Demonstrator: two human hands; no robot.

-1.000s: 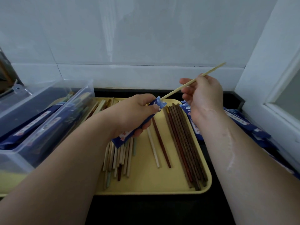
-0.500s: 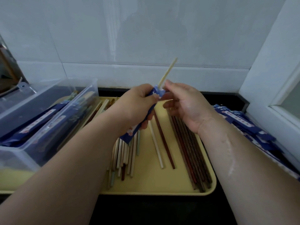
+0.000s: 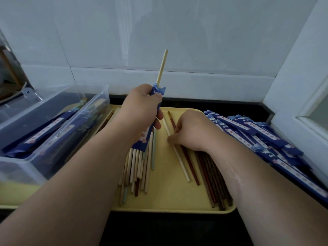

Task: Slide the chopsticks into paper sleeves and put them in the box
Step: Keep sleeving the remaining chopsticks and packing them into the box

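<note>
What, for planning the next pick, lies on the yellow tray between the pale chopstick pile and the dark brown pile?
In the head view, one white chopstick and one reddish-brown chopstick lie there; the right hand pinches the white one.

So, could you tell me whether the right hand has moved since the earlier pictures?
Yes. The right hand has come down from the sleeve mouth to the yellow tray, where it pinches a white chopstick.
</note>
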